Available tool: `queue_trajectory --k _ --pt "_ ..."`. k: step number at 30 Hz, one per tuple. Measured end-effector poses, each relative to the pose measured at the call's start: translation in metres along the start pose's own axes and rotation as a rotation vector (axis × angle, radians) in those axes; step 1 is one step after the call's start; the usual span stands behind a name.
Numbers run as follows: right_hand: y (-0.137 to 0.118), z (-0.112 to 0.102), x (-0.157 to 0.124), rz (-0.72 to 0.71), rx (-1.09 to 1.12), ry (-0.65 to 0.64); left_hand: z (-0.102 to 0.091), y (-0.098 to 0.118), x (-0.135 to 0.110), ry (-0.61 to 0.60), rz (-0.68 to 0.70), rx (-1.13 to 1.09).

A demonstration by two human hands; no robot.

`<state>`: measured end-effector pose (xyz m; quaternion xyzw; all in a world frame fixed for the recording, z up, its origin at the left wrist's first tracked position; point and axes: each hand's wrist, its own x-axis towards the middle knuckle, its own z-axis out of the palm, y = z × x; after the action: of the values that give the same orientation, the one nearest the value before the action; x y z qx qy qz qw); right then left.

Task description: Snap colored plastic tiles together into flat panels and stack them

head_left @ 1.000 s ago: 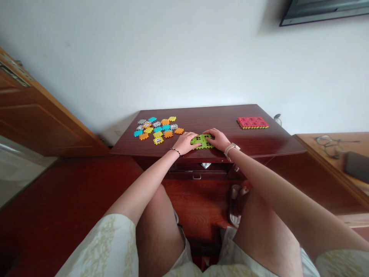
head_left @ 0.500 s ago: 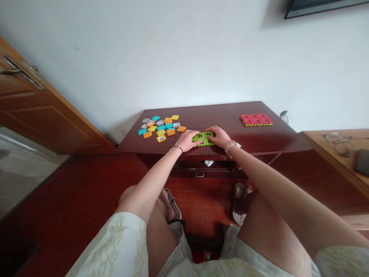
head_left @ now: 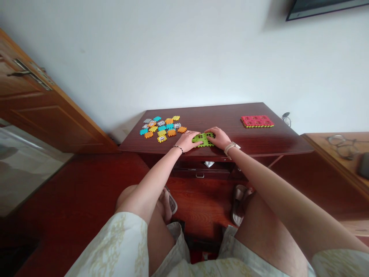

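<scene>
A green interlocking plastic panel (head_left: 204, 140) with toothed edges and window-like cutouts is at the front edge of the dark table. My left hand (head_left: 188, 141) grips its left side, thumb over the top. Its right side is held by my right hand (head_left: 218, 137), with the thumb also lying on the panel. Parts of both ends are hidden under my fingers. To the left lie several loose toothed tiles (head_left: 172, 132) in orange, yellow, blue and grey, a few with printed faces. A stack of red panels (head_left: 257, 120), with yellow-green below, rests at the right.
The dark wooden table (head_left: 213, 115) stands against a white wall. A lower wooden surface at right holds eyeglasses (head_left: 343, 146) and a dark object (head_left: 363, 165). A wooden door (head_left: 43, 107) is at left, and a screen (head_left: 325, 8) hangs above right.
Both hands stay on the green panel with almost no movement. The camera view has shifted slightly, and my left foot has moved a little to the left.
</scene>
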<state>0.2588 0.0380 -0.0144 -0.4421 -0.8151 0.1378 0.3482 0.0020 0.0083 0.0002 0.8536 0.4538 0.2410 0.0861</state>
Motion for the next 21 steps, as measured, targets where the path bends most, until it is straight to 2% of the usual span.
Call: queue_trajectory --k 21 --pt "0.0024 0.0003 -0.0004 -0.015 -0.031 -0.004 0.0022 0.0002 0.0013 0.005 0.003 0.002"
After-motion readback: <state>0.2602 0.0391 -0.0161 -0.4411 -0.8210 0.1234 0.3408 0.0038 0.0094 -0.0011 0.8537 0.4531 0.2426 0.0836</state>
